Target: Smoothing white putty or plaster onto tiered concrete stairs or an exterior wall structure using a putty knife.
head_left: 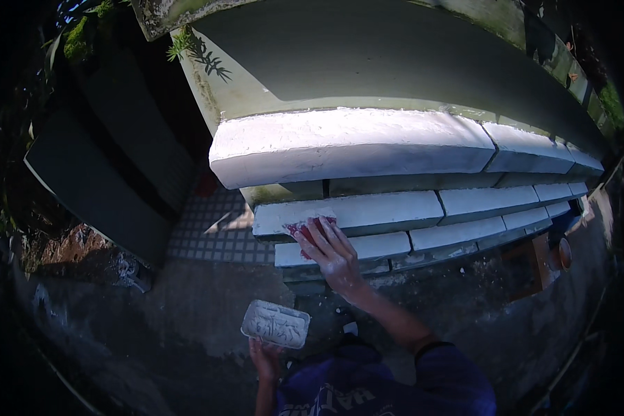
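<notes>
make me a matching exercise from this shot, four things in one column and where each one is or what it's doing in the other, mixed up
Things:
1. right hand
2. left hand
3. white tray
4. fern frond

Places or states:
A. growing at the top corner of the wall
B. held low, its inside smeared with white paste
C. pressing a red-and-white pad against the white stepped ledge
D. gripping the tray from below, near the bottom edge of the view

Pairs: 1-C, 2-D, 3-B, 4-A
</notes>
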